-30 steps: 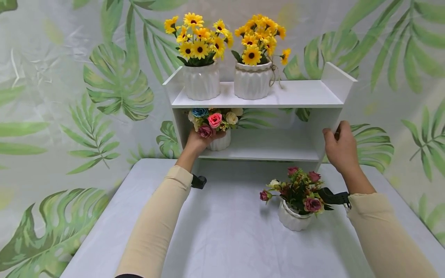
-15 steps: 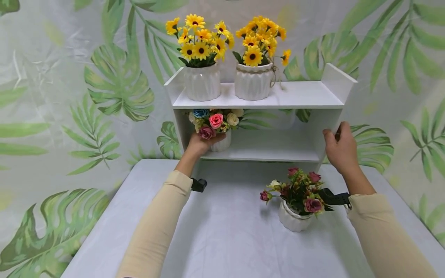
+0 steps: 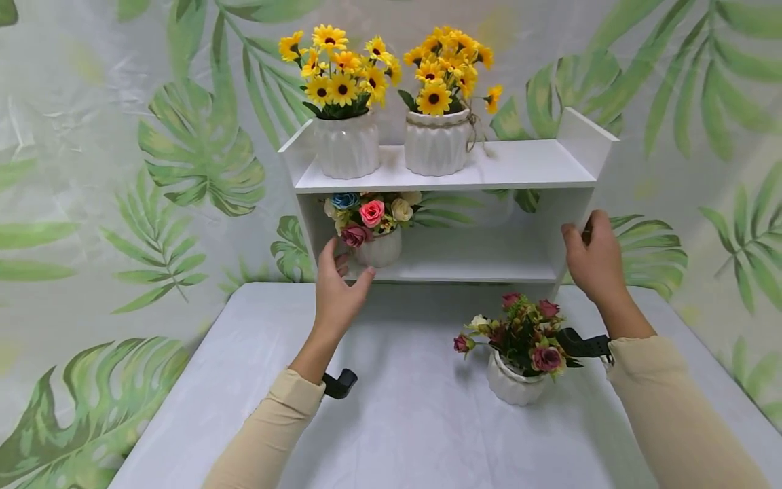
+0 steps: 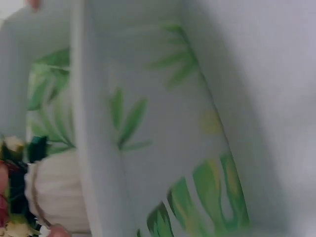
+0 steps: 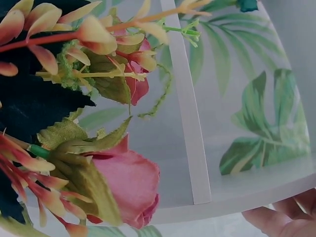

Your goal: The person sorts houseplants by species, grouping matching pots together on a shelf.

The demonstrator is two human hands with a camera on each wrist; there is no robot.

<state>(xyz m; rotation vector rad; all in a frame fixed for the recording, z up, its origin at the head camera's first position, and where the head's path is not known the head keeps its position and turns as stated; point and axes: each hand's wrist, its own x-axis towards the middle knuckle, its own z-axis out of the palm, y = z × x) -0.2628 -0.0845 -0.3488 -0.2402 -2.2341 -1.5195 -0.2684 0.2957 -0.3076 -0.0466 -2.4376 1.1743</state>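
Grip, right hand: the right hand (image 3: 595,261) is wrapped around the front edge of the right side panel of the white shelf unit (image 3: 537,166), thumb in front and fingers behind the panel; the panel is grasped.
Grip, left hand: the left hand (image 3: 336,292) is held with fingers relaxed and spread, nothing grasped; its fingertips lie just in front of the mixed rose pot (image 3: 379,248), and whether they touch it cannot be told.
Mixed rose pot: a ribbed white pot with pink, blue, cream and dark red roses is set upright at the left end of the lower shelf, close to the left side panel.
Upper shelf: two ribbed white pots of yellow daisies are stood side by side on the left half, the left daisy pot (image 3: 346,144) and the twine-tied daisy pot (image 3: 436,142) nearly touching.
Table: the shelf unit is stood at the back of a white-covered table (image 3: 397,421).
Dark rose pot: a small white pot of dark pink roses (image 3: 516,380) is placed on the table in front of the shelf unit's right end, just beside the right forearm.
Right wrist view: rose blooms (image 5: 128,182) and leaves are seen close up, with fingertips (image 5: 281,217) at the shelf panel's edge.
Backdrop: a leaf-printed sheet (image 3: 183,149) is hung behind.
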